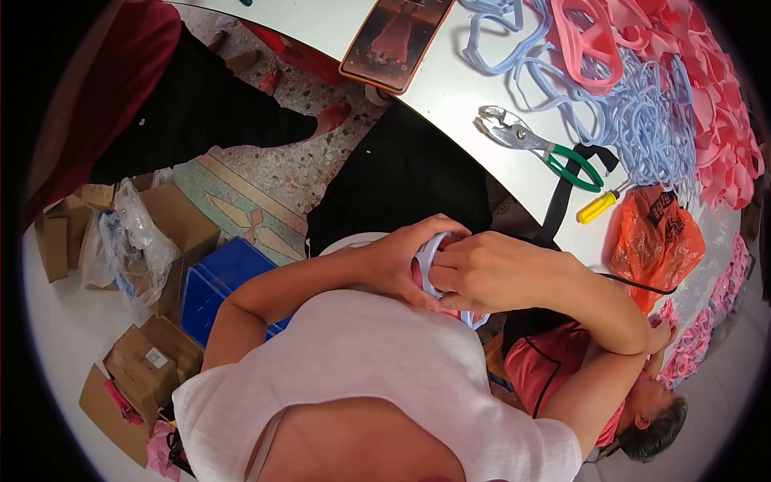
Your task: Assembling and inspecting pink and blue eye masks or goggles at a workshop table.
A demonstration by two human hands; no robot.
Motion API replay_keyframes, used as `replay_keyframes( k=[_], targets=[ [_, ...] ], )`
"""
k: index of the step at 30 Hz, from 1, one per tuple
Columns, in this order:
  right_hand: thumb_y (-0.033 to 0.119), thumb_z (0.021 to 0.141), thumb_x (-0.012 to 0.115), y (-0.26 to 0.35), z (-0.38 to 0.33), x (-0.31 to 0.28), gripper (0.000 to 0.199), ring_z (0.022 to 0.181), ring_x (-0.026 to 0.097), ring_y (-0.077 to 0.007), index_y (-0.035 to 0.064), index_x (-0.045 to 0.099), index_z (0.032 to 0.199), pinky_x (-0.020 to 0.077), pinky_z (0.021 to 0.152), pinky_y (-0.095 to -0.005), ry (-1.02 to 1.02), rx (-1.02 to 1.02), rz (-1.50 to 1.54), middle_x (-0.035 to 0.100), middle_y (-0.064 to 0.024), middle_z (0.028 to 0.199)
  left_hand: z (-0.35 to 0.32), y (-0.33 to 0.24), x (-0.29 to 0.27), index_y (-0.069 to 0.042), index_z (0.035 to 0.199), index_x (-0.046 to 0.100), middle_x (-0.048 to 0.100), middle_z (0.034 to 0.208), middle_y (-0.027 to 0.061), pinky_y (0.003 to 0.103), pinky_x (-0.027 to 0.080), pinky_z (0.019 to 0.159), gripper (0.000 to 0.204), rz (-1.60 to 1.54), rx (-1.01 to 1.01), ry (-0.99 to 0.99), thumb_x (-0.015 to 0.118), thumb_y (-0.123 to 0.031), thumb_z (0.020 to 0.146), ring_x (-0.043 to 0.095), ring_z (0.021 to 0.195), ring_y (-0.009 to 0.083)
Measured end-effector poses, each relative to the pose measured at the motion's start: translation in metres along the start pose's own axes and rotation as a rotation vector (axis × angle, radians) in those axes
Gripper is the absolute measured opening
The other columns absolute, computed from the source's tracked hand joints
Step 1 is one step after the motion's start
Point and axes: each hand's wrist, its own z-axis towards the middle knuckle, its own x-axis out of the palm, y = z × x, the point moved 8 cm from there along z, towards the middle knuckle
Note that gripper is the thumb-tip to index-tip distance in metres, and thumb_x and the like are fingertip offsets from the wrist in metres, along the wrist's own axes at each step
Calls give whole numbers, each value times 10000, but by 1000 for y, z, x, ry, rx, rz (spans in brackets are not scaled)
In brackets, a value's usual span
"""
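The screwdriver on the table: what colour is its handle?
The screwdriver handle is yellow; the head view shows it best.

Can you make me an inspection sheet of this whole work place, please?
Surface: white table with a phone on it.
Things worked on: pale blue piece, partly covered.
Clutter: green-handled pliers, yellow screwdriver, orange plastic bag, piled pink pieces and light-blue strips.
Grippers: left hand and right hand, both gripping the pale blue piece.
Cables: thin black cord by the bag; can't tell if it's a cable.
Surroundings: blue crate and cardboard boxes at left; a person in red at right.
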Motion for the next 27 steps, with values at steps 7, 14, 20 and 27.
replay_keyframes(
  k=[7,14,20,27],
  targets=[
    [144,839,685,0,-4,-2,202,706,588,-340,3,547,795,488,627,-425,77,-51,160,552,-138,755,1,-7,6,-25,1360,367,478,1267,152,384,438,989,973,-18,65,-32,910,-263,588,524,1154,284],
    [129,848,686,6,-13,-7,174,753,569,-332,5,563,846,472,663,-418,31,-77,337,541,-136,826,-4,-14,6,-54,1354,392,485,1272,150,378,432,996,932,15,219,-59,897,-242,594,521,1159,280],
    [171,808,720,9,-12,-16,201,815,555,-297,36,575,842,457,712,-416,-213,-106,104,530,-102,880,-5,-14,-8,-62,1360,418,503,1296,154,387,434,1005,934,-18,265,-179,903,-231,580,526,1173,276],
    [219,745,764,5,-18,-26,238,909,525,-245,77,598,840,420,756,-341,-425,-34,-240,542,-63,977,-6,-24,-34,-55,1360,429,537,1313,151,389,435,1010,949,113,337,-293,903,-232,557,543,1170,295]
  ],
)
